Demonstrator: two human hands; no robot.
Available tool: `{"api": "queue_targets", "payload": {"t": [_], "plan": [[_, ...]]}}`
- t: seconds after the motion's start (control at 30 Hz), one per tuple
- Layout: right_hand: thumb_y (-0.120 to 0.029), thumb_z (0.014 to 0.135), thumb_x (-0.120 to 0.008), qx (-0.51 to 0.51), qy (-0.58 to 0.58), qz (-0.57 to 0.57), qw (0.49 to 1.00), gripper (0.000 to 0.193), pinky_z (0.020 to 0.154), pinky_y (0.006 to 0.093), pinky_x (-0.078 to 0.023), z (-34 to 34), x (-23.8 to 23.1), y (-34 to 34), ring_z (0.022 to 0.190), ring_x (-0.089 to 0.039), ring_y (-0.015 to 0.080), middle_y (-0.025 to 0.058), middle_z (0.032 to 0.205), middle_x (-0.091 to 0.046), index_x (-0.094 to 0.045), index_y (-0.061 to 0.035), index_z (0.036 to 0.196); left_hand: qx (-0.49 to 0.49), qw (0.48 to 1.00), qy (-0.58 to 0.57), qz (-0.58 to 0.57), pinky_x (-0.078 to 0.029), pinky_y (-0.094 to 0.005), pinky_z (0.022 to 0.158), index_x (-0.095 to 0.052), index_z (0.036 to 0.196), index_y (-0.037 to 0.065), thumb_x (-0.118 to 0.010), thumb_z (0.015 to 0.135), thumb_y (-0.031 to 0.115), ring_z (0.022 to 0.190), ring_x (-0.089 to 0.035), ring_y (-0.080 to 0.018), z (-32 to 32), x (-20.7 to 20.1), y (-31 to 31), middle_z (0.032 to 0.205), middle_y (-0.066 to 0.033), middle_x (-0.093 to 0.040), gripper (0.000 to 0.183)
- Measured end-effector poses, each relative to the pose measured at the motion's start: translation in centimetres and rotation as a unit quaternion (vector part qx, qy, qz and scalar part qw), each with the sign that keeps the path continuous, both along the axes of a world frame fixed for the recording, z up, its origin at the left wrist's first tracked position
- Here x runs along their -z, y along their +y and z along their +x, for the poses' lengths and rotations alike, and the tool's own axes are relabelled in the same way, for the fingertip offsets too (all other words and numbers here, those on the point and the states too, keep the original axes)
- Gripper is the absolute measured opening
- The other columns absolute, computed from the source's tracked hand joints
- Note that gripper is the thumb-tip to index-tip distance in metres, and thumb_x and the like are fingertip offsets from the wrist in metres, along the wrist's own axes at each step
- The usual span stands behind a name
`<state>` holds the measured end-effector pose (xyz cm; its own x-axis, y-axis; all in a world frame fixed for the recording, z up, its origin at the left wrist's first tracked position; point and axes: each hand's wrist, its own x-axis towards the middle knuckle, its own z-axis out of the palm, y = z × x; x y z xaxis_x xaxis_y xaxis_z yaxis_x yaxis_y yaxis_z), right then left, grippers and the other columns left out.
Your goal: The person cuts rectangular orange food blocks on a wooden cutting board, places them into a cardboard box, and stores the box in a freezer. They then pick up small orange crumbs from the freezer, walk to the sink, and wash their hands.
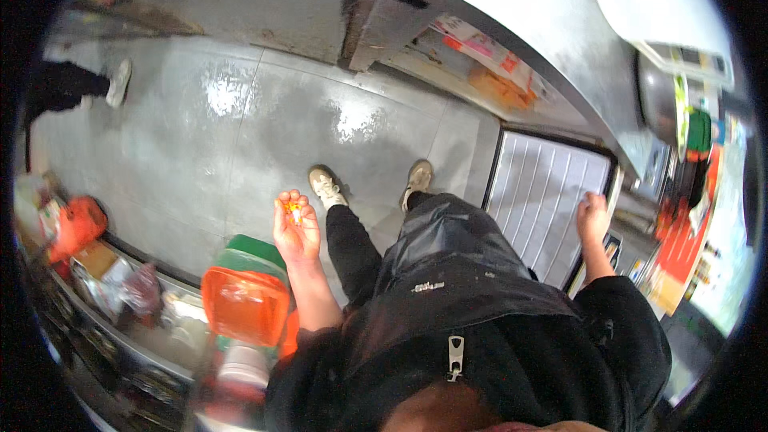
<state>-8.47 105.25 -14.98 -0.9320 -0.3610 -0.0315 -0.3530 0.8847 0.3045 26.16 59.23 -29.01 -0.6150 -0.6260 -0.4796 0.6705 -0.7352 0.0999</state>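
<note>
My left hand [298, 228] is turned palm up with its fingers curled into a cup. Small orange, yellow and white pieces [294, 211] lie in the palm, too small to name. Just below that hand stand a green container [250, 252] and an orange bin [236, 296], which appears to be lined with clear plastic. My right hand [592, 216] is out at the right, its fingers curled and somewhat blurred. Whether anything is inside those fingers is hidden. Close to it is a white ribbed panel [540, 184] with a dark edge.
Another person's shoe [119, 83] and dark trouser leg show at the far left. A metal counter [552, 24] runs along the top right, with packages [488, 52] on a shelf beneath. Bagged goods [142, 286] fill a low shelf at the lower left. The grey floor [272, 128] has wet-looking shiny patches.
</note>
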Motion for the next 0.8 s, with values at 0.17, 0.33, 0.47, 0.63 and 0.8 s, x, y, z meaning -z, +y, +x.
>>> {"api": "queue_targets", "payload": {"t": [0.17, 0.33, 0.47, 0.63, 0.8], "plan": [[-0.026, 0.083, -0.052, 0.175, 0.132, 0.013, 0.976, 0.034, 0.081, 0.0443, -0.048, 1.6, -3.8, 9.8, 0.099, -0.059, 0.0363, 0.0204, 0.107, -0.061, -0.061, -0.0042, 0.107, 0.065, 0.996, -0.053, 0.006, -0.044, -0.0242, 0.064, -0.054, 0.099, -0.001, -0.048, 0.095, 0.016, 0.082, -0.048, -0.0188, 1.2, -7.0, -2.9, 0.094, -0.012, -0.052, 0.019], [-0.034, 0.087, -0.046, 0.345, -0.066, -0.05, 0.935, 0.037, 0.089, 0.0443, -0.043, 7.2, 0.1, 18.9, 0.103, -0.056, 0.0372, 0.0212, 0.106, -0.062, -0.064, -0.0073, 0.106, 0.173, 0.978, -0.107, -0.047, -0.042, -0.0222, 0.062, -0.052, 0.097, -0.003, -0.049, 0.095, 0.015, 0.078, -0.046, -0.0169, 2.3, -13.5, -8.9, 0.094, -0.0127, -0.051, 0.018], [-0.022, 0.087, -0.049, 0.323, -0.062, -0.103, 0.939, 0.033, 0.089, 0.0434, -0.045, 10.6, 3.8, 20.4, 0.104, -0.055, 0.0375, 0.0212, 0.111, -0.058, -0.057, -0.0024, 0.113, 0.239, 0.952, -0.141, -0.126, -0.044, -0.0239, 0.064, -0.052, 0.096, -0.003, -0.048, 0.096, 0.015, 0.082, -0.049, -0.0191, 2.4, -17.8, -13.3, 0.095, -0.0132, -0.052, 0.018], [-0.026, 0.087, -0.046, 0.259, 0.076, -0.1, 0.958, 0.041, 0.093, 0.0455, -0.042, 11.7, 4.5, 20.0, 0.108, -0.052, 0.0395, 0.0226, 0.117, -0.055, -0.052, -0.0027, 0.12, 0.328, 0.925, -0.13, -0.139, -0.044, -0.0241, 0.063, -0.053, 0.095, -0.002, -0.046, 0.096, 0.014, 0.08, -0.05, -0.0194, 0.8, -20.4, -13.2, 0.095, -0.0123, -0.053, 0.017], [-0.035, 0.088, -0.037, 0.409, -0.064, -0.058, 0.909, 0.041, 0.091, 0.0455, -0.039, 11.7, 1.9, 18.3, 0.103, -0.057, 0.0354, 0.0186, 0.109, -0.062, -0.06, -0.0072, 0.107, 0.387, 0.895, -0.18, -0.13, -0.045, -0.0251, 0.065, -0.053, 0.095, -0.001, -0.046, 0.096, 0.014, 0.081, -0.05, -0.0192, -0.8, -21.6, -10.3, 0.095, -0.0122, -0.053, 0.017]]}}
